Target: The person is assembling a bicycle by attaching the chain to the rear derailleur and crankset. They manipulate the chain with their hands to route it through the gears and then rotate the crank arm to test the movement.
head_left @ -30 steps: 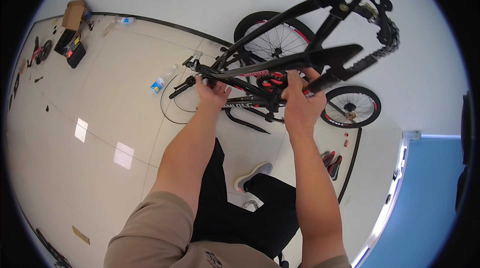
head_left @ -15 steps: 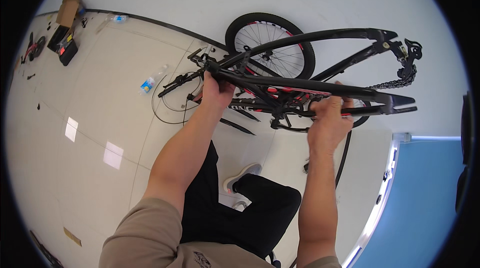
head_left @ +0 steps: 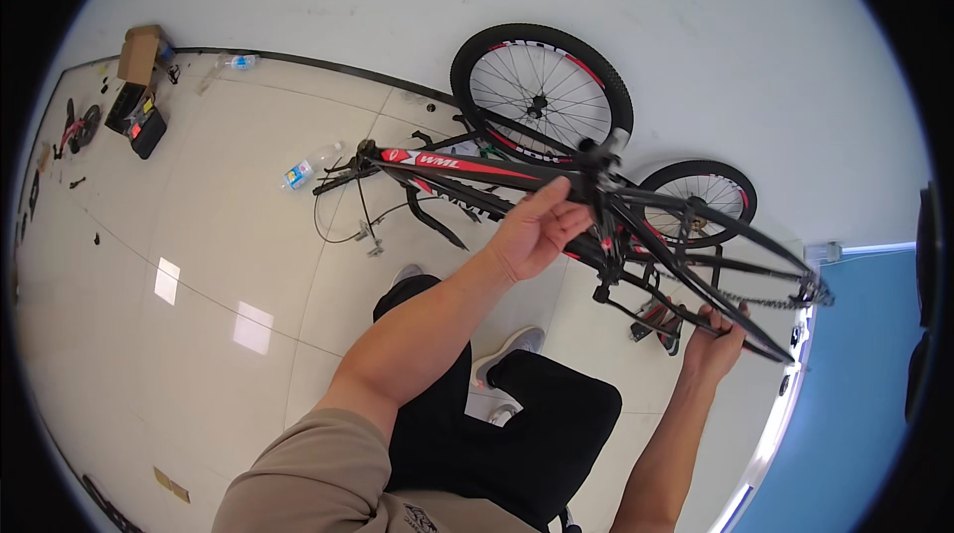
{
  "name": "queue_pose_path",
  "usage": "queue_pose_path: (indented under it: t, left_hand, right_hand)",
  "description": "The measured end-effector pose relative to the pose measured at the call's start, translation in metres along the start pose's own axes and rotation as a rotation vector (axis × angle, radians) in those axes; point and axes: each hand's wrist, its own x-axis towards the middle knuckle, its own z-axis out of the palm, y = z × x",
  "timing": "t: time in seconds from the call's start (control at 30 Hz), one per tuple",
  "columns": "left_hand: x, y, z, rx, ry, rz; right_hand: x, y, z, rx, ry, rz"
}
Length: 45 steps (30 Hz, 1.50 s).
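A black and red bicycle frame (head_left: 467, 167) is held up in front of me, its head tube to the left and its rear stays to the right. My left hand (head_left: 542, 230) is closed at the top tube near the seat clamp, the thumb lying along the tube. Farther right, my right hand (head_left: 714, 342) grips a rear stay close to its end. A chain (head_left: 760, 303) hangs by the rear dropouts. Below the head tube, a loose cable carries a silver part (head_left: 372, 235), perhaps a brake. Handlebar parts behind the frame are partly hidden.
Against the white wall lean a large wheel (head_left: 539, 108) and another wheel (head_left: 701, 224). A plastic bottle (head_left: 311, 165) lies on the tiles. Far left are a cardboard box (head_left: 144, 54) and a black case (head_left: 147, 132). Black and red parts (head_left: 658, 326) lie under the frame.
The frame has swung round: its rear end dropped toward me and its front tubes came into view. My left hand moved right along it; my right hand moved right and nearer.
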Motion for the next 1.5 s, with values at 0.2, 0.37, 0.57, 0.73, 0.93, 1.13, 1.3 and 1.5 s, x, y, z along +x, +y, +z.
queue_pose_path:
  t: [0.2,0.37,0.57,0.73,0.93,1.13,1.3,1.5]
  left_hand:
    - [0.014,-0.02,-0.021,0.094,-0.053,-0.151]
    - [0.02,-0.04,-0.042,0.155,0.119,-0.158]
    - [0.031,-0.055,-0.037,0.222,0.319,-0.136]
    - [0.041,-0.054,-0.057,0.25,0.403,-0.125]
    - [0.053,-0.056,-0.092,0.257,0.535,-0.154]
    - [0.062,-0.06,-0.126,0.291,0.66,-0.182]
    - [0.063,-0.064,-0.14,0.337,0.705,-0.208]
    - [0.064,-0.074,-0.142,0.381,0.719,-0.22]
  right_hand:
    - [0.015,0.041,-0.076,-0.127,0.167,0.257]
    - [0.041,0.094,-0.116,-0.224,0.293,0.59]
    - [0.03,0.168,-0.128,-0.106,0.367,0.708]
    - [-0.013,0.182,-0.083,-0.209,0.285,0.83]
    - [-0.019,0.194,-0.073,0.026,0.054,0.822]
    - [-0.01,0.205,-0.052,0.328,0.07,0.921]
    - [-0.001,0.243,-0.042,0.384,0.209,1.0]
    - [0.011,0.271,-0.045,0.333,0.344,1.044]
